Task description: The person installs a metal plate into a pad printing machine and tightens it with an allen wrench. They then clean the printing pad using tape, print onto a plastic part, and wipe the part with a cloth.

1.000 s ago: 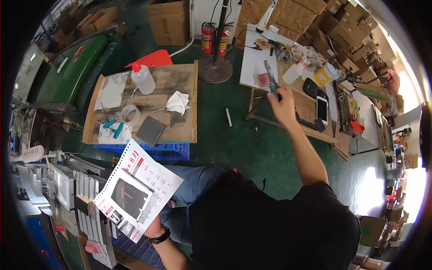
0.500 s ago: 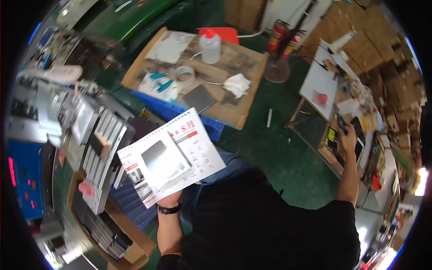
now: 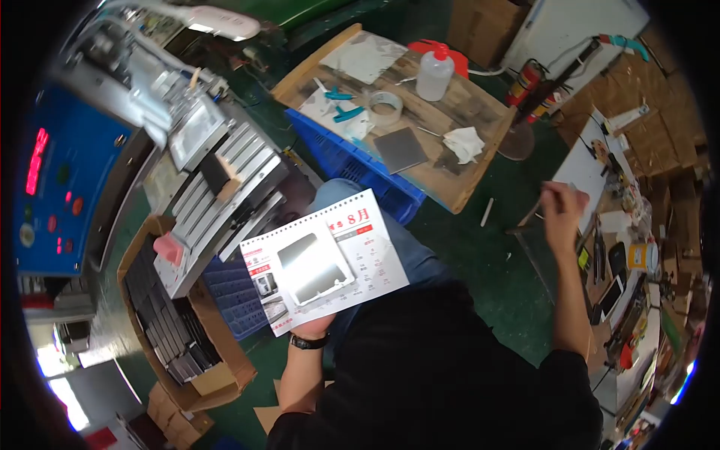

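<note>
My left hand (image 3: 313, 327) supports a wire-bound calendar (image 3: 379, 259) from below, its red-printed page facing up. On the page lies a shiny, mirror-like flat plate (image 3: 311, 266) with an uneven lower edge. Out to the right, my right hand (image 3: 562, 214) is raised beside the white-topped table (image 3: 581, 161), fingers bent together. A small pinkish patch shows at its fingertips; what it is, and whether it is gripped, is blurred. Below that hand a dark-handled tool (image 3: 599, 251) and a phone (image 3: 611, 298) lie on the workbench.
A wooden board (image 3: 442, 180) on a blue crate (image 3: 322, 150) carries a bottle (image 3: 435, 75), tape roll (image 3: 385, 109), dark square plate (image 3: 400, 150) and white cloth (image 3: 464, 145). At left stand a slotted machine bed (image 3: 247, 161), blue control panel (image 3: 71, 176) and carton (image 3: 240, 379) of dark plates.
My right hand has left the dark tool on the bench and moved up toward the white-topped table. The view has turned left; my left hand still holds the calendar with the plate.
</note>
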Demonstrator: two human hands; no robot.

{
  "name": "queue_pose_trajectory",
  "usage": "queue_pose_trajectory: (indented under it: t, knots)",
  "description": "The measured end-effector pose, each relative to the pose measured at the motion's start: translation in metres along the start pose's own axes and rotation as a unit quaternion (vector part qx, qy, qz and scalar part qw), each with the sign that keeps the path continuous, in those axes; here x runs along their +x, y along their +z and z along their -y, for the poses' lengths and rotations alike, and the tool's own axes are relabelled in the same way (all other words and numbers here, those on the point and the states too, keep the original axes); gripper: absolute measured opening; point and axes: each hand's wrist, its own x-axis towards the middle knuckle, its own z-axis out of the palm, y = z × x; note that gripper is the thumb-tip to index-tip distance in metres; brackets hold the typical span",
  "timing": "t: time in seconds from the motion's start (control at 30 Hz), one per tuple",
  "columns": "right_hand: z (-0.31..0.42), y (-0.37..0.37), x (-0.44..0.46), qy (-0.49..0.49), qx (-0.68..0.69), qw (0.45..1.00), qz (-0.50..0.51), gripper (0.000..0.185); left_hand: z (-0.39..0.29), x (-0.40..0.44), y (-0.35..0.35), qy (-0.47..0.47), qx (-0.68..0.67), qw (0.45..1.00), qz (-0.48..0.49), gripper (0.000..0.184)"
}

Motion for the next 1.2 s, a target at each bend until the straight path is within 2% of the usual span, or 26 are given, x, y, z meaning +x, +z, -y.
queue_pose_trajectory:
  t: [0.07, 0.13, 0.17, 0.23, 0.43, 0.57, 0.63, 0.67, 0.73, 0.8, 0.9, 0.97, 1.0, 1.07, 1.13, 1.2]
  knots:
    - [0.049, 0.056, -0.009, 0.040, 0.200, 0.974, 0.101, 0.019, -0.001, -0.010, 0.005, 0.007, -0.027, 0.999, -0.034, 0.063]
    - [0.108, 0.090, -0.029, 0.071, 0.277, 0.919, 0.273, 0.024, -0.003, -0.032, 0.017, 0.014, 0.012, 0.999, -0.027, 0.060]
    - [0.124, 0.103, -0.040, 0.054, 0.285, 0.909, 0.298, 0.024, -0.003, -0.040, 0.012, 0.046, 0.012, 0.998, -0.027, 0.060]
    - [0.142, 0.120, -0.058, 0.038, 0.347, 0.844, 0.406, 0.024, -0.004, -0.041, -0.005, -0.017, -0.105, 0.994, 0.035, 0.059]
    - [0.189, 0.151, -0.076, 0.084, 0.414, 0.799, 0.427, 0.024, -0.004, -0.072, 0.018, 0.027, -0.142, 0.987, 0.072, 0.059]
    - [0.190, 0.142, -0.082, 0.170, 0.563, 0.636, 0.499, 0.034, 0.006, -0.051, 0.024, 0.038, -0.043, 0.997, 0.057, 0.060]
    - [0.199, 0.152, -0.091, 0.175, 0.536, 0.669, 0.484, 0.041, -0.003, -0.051, 0.015, 0.031, -0.039, 0.995, 0.083, 0.062]
    - [0.209, 0.150, -0.079, 0.001, 0.360, 0.782, 0.509, 0.034, -0.003, -0.053, 0.023, 0.014, -0.043, 0.995, 0.087, 0.062]
    - [0.211, 0.138, -0.067, 0.161, 0.519, 0.694, 0.472, 0.034, 0.008, -0.026, 0.040, 0.037, -0.007, 0.999, 0.031, 0.063]
    - [0.175, 0.118, -0.035, 0.161, 0.508, 0.737, 0.416, 0.032, 0.032, 0.030, 0.031, -0.039, -0.023, 0.998, 0.033, 0.064]
    - [0.155, 0.114, -0.010, 0.107, 0.489, 0.757, 0.420, 0.028, 0.042, 0.064, 0.018, -0.061, -0.041, 0.997, 0.019, 0.066]
    - [0.129, 0.112, 0.005, 0.028, 0.515, 0.785, 0.344, 0.025, 0.057, 0.095, 0.006, -0.093, 0.015, 0.995, 0.026, 0.062]
    - [0.118, 0.107, 0.011, 0.032, 0.516, 0.787, 0.337, 0.025, 0.064, 0.109, 0.012, -0.101, 0.017, 0.994, 0.023, 0.062]
    - [0.095, 0.097, 0.026, 0.034, 0.431, 0.853, 0.293, 0.024, 0.076, 0.141, 0.027, -0.164, 0.088, 0.982, 0.025, 0.056]
    - [0.057, 0.091, 0.049, 0.082, 0.444, 0.866, 0.217, 0.022, 0.096, 0.198, 0.012, -0.205, 0.078, 0.976, -0.002, 0.053]
    - [0.025, 0.076, 0.067, 0.112, 0.451, 0.863, 0.199, 0.022, 0.110, 0.239, 0.012, -0.243, 0.074, 0.967, -0.014, 0.053]
